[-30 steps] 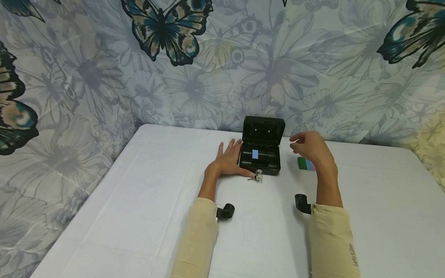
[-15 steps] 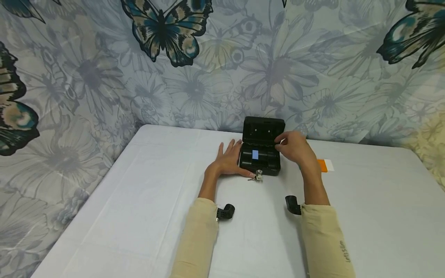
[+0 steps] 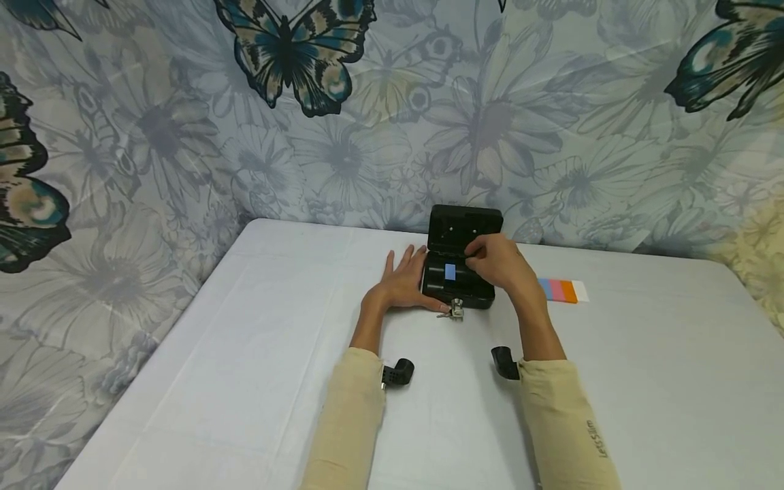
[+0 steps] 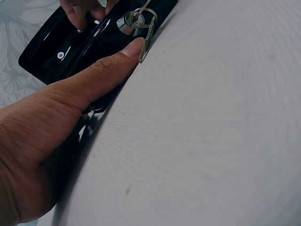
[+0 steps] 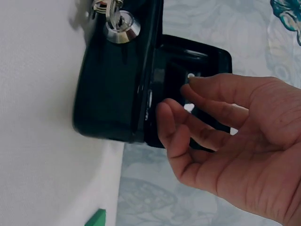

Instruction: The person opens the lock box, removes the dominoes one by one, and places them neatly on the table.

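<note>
A black cash box (image 3: 479, 298) stands with its lid (image 3: 439, 238) raised near the table's back edge. A small blue slip (image 3: 450, 272) lies inside it. My left hand (image 3: 401, 284) braces the box's left side, fingers spread and thumb along the front, its tip by the keys (image 4: 146, 35) in the lock (image 5: 123, 31). Over the box's right half hovers my right hand (image 3: 497, 262), thumb and index fingertips together, other fingers bent. I cannot tell whether something small is pinched there.
A strip of coloured sticky tabs (image 3: 563, 290) lies on the white-covered table (image 3: 257, 367), right of the box. The flower-and-butterfly patterned wall hanging (image 3: 392, 150) rises directly behind the box.
My right hand has moved left from beside the box to over it, uncovering more of the tabs' right end. My left hand and the box have stayed put.
</note>
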`<state>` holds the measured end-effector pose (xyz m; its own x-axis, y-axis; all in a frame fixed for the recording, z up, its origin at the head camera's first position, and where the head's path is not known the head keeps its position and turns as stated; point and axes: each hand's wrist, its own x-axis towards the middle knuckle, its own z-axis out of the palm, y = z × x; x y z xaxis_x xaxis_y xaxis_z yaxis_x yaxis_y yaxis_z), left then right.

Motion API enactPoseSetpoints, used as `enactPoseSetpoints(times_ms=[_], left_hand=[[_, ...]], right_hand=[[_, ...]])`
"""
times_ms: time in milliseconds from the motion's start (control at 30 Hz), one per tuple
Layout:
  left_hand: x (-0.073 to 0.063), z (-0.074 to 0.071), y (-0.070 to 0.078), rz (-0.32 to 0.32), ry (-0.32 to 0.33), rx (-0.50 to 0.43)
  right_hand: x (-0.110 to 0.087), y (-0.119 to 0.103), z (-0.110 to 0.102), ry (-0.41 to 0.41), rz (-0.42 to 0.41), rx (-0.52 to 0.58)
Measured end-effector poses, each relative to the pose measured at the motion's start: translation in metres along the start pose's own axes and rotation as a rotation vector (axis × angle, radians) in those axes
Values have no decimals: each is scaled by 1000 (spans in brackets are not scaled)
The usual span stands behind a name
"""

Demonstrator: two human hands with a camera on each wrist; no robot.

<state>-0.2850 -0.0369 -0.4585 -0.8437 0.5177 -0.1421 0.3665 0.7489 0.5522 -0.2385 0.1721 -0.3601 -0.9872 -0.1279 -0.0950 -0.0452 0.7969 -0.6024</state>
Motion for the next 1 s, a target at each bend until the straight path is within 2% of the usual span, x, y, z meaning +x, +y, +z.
enactPoseSetpoints(times_ms=[467,633,833,1000], left_hand=[[-2,-2,2,1,2,-12],[0,0,0,2,9,-9],[3,0,-1,-9,-13,-9],[-1,-3,3,-11,-16,-7]], right_hand=[[7,-2,13,0,-48,54],[10,-2,17,-20,-41,75],[11,-1,18,-52,-28,90],[11,-2,19,-66,-33,96]])
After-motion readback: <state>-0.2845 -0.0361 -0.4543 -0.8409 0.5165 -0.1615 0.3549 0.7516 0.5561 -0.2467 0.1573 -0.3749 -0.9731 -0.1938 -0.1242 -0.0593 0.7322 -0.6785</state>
